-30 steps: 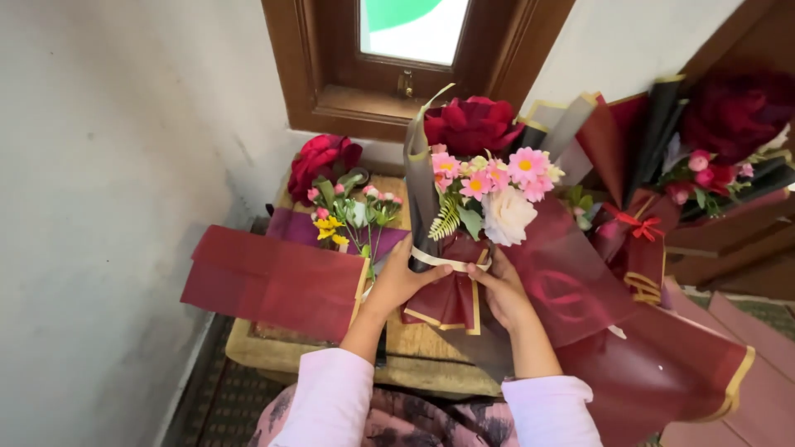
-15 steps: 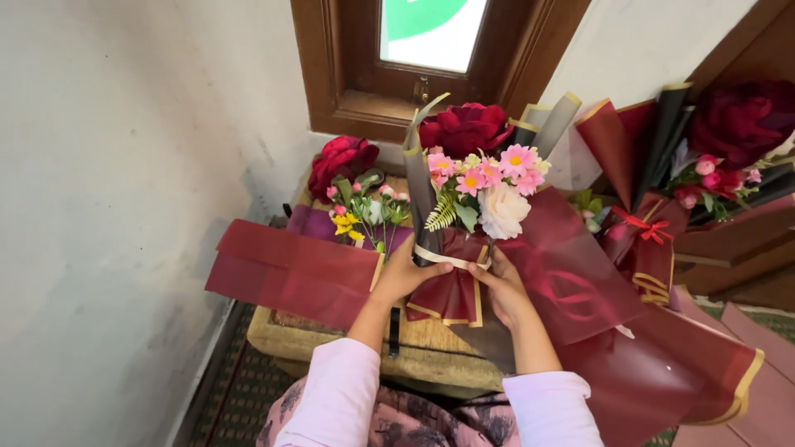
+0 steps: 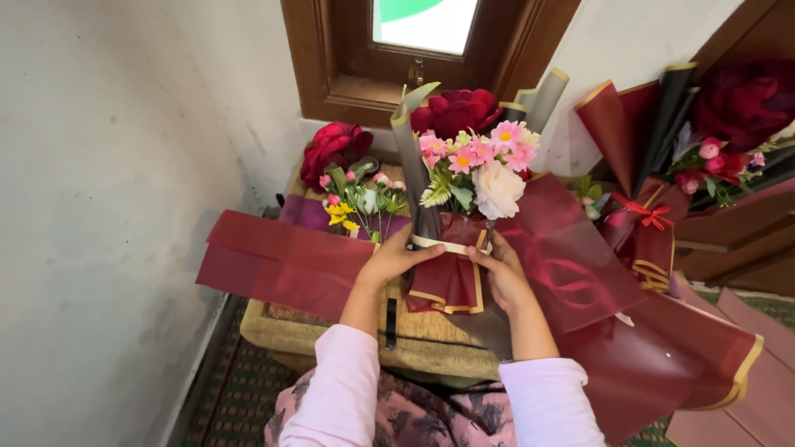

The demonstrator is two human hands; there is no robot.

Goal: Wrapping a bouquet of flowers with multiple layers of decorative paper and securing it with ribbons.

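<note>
Head view: a bouquet point(image 3: 464, 165) of a dark red rose, pink daisies and a cream bloom is held upright between both hands, its waist gripped where a cream ribbon point(image 3: 451, 246) is wrapped across the dark red wrapping. The left hand point(image 3: 396, 258) is closed around the left side of the waist, thumb laid on the ribbon; the right hand point(image 3: 503, 273) is curled against the right side, fingertips pressed on the ribbon's end. Compared with half a second ago, the grip and the bouquet's position are scarcely altered; only the view has been drawn nearer, so the ribbon appears to be kept taut at the waist rather than released. Just beyond the left hand, a second small bouquet point(image 3: 352, 178) lies on a red wrapping sheet point(image 3: 281, 261). Beyond the right hand, a finished bouquet point(image 3: 712, 141) with a red bow is leaned against the wall.
</note>
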